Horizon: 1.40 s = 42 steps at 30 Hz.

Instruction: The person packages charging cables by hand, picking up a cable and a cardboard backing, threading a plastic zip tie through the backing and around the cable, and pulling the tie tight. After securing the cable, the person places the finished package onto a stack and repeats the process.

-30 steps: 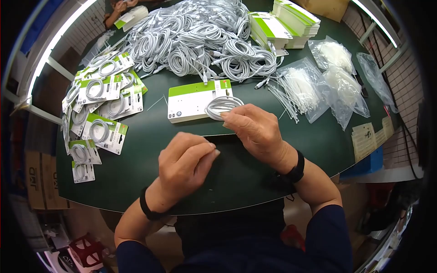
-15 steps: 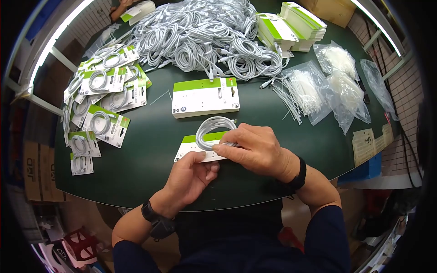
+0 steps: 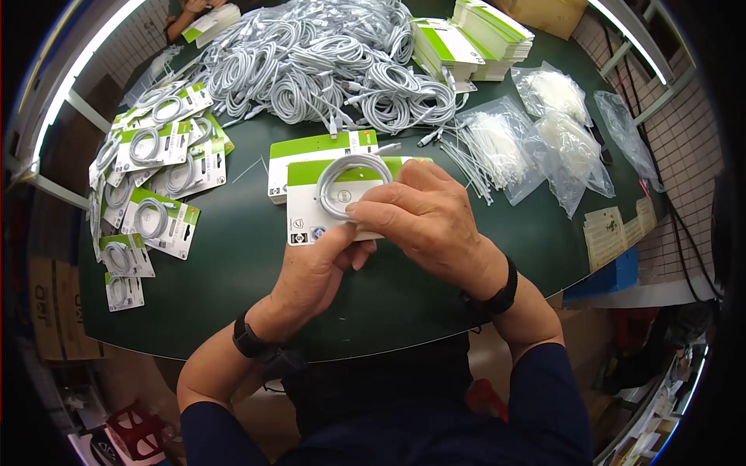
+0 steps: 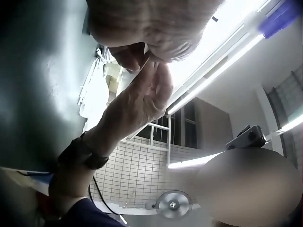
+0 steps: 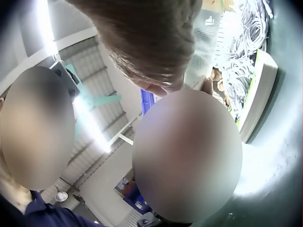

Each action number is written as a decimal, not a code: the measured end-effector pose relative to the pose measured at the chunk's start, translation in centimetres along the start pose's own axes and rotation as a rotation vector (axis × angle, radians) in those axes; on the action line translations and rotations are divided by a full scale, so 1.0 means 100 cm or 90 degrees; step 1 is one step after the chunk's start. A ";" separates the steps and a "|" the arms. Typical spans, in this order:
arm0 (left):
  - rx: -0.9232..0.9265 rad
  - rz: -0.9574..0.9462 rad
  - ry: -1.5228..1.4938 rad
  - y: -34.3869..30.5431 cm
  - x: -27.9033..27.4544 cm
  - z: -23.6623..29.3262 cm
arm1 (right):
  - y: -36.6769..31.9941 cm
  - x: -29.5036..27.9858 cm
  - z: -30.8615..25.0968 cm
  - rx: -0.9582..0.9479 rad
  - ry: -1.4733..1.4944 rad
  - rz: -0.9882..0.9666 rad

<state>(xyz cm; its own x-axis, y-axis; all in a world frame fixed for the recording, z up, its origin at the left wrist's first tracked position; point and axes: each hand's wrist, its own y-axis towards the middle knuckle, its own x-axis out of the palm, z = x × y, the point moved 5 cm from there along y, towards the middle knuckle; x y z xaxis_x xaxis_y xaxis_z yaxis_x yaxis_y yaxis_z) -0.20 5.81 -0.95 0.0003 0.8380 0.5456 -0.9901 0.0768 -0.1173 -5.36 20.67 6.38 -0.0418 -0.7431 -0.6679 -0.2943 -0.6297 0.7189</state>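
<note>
In the head view my left hand (image 3: pixel 311 268) grips a green-and-white packaging card (image 3: pixel 301 198) at its lower edge, thumb in front. My right hand (image 3: pixel 427 213) pinches a coiled white cable (image 3: pixel 323 190) and holds it against the card's face. The right fingers cover the coil's lower right side. Behind the held card lies a stack of like cards (image 3: pixel 278 159) on the table. The right wrist view shows the card (image 5: pixel 201 59) from behind, beyond the right hand (image 5: pixel 147 42); a blurred patch hides much there. In the left wrist view both hands meet at the card's edge.
A large heap of coiled cables (image 3: pixel 295 62) fills the far side of the green table (image 3: pixel 233 287). Carded cables (image 3: pixel 148 217) pile up at left. Card stacks (image 3: pixel 489 46) and bags of white cable ties (image 3: pixel 497 147) lie at right. Another person's hands (image 3: pixel 194 6) show at far left.
The right hand has brought the coiled cable from the stack toward me. The left hand has come to hold a card, now raised and tilted up, with the coil over its face.
</note>
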 end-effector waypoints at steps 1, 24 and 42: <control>0.012 -0.004 0.007 0.004 -0.002 0.000 | -0.002 0.001 0.003 0.004 -0.003 0.000; 0.086 0.202 0.123 0.018 -0.023 0.001 | -0.019 0.037 0.027 0.163 0.338 -0.093; 0.018 0.177 0.088 0.015 -0.023 0.001 | -0.017 0.037 0.022 0.191 0.328 -0.148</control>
<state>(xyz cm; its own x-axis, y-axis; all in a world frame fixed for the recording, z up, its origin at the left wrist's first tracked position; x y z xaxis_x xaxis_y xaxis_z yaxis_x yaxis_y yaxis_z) -1.71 3.94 -2.34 -0.2544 0.8901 0.3781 -0.9583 -0.1794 -0.2225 -7.13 19.53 2.28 0.4980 -0.6554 -0.5678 -0.4986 -0.7522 0.4309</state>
